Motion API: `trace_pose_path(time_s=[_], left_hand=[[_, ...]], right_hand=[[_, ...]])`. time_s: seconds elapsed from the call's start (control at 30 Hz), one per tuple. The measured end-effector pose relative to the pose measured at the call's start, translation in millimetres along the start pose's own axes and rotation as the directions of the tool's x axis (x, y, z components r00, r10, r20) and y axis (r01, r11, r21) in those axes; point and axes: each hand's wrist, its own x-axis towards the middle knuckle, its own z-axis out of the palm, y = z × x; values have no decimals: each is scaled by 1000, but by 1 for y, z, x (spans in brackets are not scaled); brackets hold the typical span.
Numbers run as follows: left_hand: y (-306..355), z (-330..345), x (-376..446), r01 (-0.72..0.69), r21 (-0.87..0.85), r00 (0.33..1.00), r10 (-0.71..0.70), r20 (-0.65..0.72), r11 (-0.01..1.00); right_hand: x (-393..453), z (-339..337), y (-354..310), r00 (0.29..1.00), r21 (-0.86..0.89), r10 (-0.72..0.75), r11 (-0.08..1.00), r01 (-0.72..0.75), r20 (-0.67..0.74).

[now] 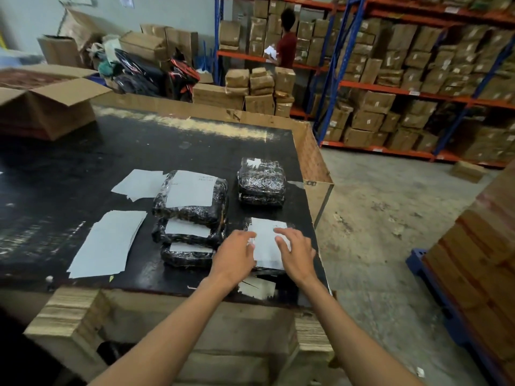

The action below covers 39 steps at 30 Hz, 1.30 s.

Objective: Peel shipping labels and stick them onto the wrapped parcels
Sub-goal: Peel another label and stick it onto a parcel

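Note:
A black wrapped parcel [267, 270] lies near the table's front right corner with a white shipping label [266, 243] on top. My left hand [235, 256] presses the label's left edge with flat fingers. My right hand [296, 252] presses its right side, fingers spread. To the left is a stack of three labelled black parcels [192, 218]. An unlabelled pair of black parcels [261, 181] sits behind. A pile of white label sheets [107, 243] lies at the left, with more white sheets [138, 183] further back.
The black tabletop [83, 162] has cardboard edging at its right side [312, 160]. An open carton [47, 101] stands at the far left. A torn paper scrap [257, 288] lies at the front edge. Shelves of brown boxes [418, 79] and a person [287, 40] are beyond.

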Motion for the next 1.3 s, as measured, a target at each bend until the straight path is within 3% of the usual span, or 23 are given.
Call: trace_pose_path(time_s=[0.13, 0.23, 0.37, 0.6, 0.7, 0.8, 0.93, 1.1, 1.3], left_hand=[[16, -54, -28, -127, -102, 967, 101, -232, 987], [-3, -85, -41, -40, -156, 908, -29, -417, 987], [-58, -112, -55, 178, -210, 794, -266, -547, 961], [-175, -152, -69, 535, -274, 661, -598, -453, 799], [-214, -159, -61, 635, -168, 634, -633, -444, 754], [-244, -158, -48, 714, -4, 652, -668, -358, 700], [-264, -155, -34, 767, 63, 618, -709, -341, 638], [-271, -156, -40, 684, -29, 628, -609, -485, 729], [-271, -166, -44, 618, -154, 670, -619, -410, 771]], right_hand=[[-8, -1, -48, 982, 244, -172, 952, 186, -77], [-15, 8, -96, 961, 392, -274, 881, 263, -31], [-29, 42, -147, 913, 481, -371, 840, 251, 172], [-33, 130, -207, 782, 411, -376, 896, 170, 498], [-27, 163, -222, 714, 349, -314, 931, 104, 625], [-20, 197, -227, 675, 268, -226, 963, 45, 702], [-12, 234, -227, 706, 222, -163, 975, 9, 689], [-10, 260, -221, 825, 150, -41, 987, -53, 564], [-8, 264, -225, 873, 69, 24, 995, -67, 487]])
